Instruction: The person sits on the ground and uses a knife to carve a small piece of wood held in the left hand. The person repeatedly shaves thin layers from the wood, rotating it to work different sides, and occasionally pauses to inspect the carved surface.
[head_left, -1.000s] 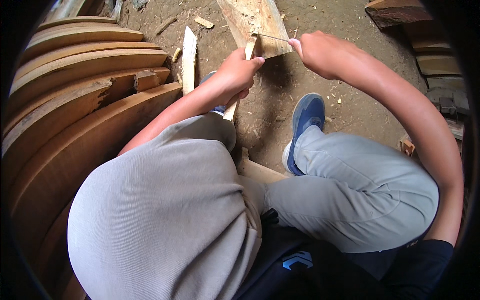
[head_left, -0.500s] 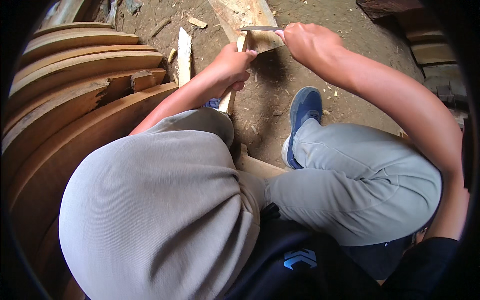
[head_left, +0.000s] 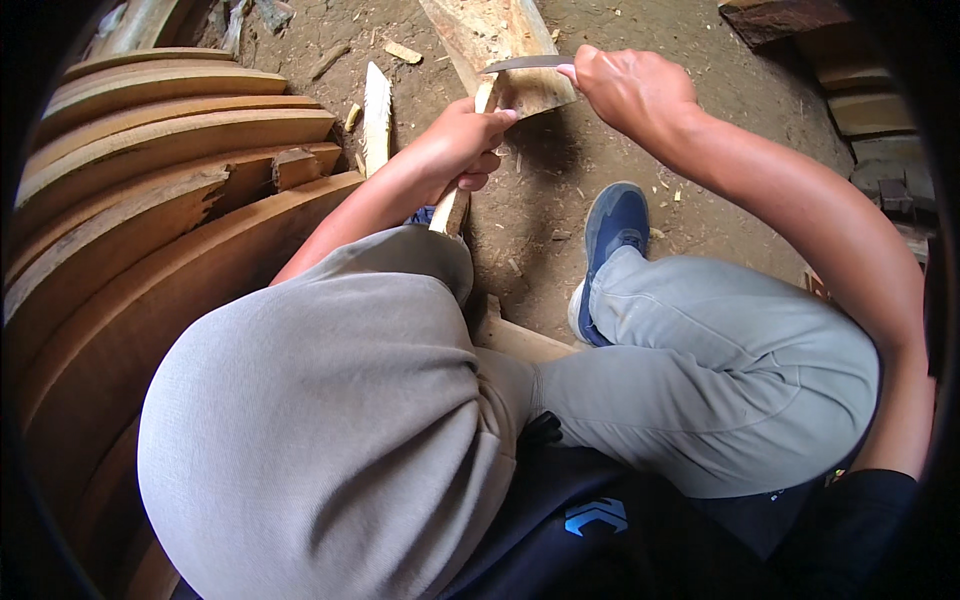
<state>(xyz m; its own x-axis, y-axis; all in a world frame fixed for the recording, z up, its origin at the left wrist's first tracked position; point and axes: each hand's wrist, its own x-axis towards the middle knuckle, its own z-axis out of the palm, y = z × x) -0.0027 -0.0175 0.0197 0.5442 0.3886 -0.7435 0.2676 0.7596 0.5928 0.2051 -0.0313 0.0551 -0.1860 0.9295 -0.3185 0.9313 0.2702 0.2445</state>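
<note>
My left hand (head_left: 466, 145) is wrapped round a narrow strip of pale wood (head_left: 451, 208). The strip runs from beside my knee up to a wooden block (head_left: 520, 45) on the ground, its far end over the block's near part. My right hand (head_left: 632, 92) is closed on the handle of a curved blade (head_left: 525, 63), which looks like a sickle or curved knife; the fingers cover the handle. The blade points left, its tip at the strip's far end. Whether the edge bites into the wood I cannot tell.
Several curved planks (head_left: 180, 135) are stacked at the left. Beside them a split, jagged piece of pale wood (head_left: 376, 120) lies on the dirt floor among chips. More timber (head_left: 865, 110) is piled at the right. My blue shoe (head_left: 615, 225) rests on the ground.
The whole view has shifted slightly, the scene sitting a little lower and further right. Both hands keep their grips, and the blade stays by the strip's far end.
</note>
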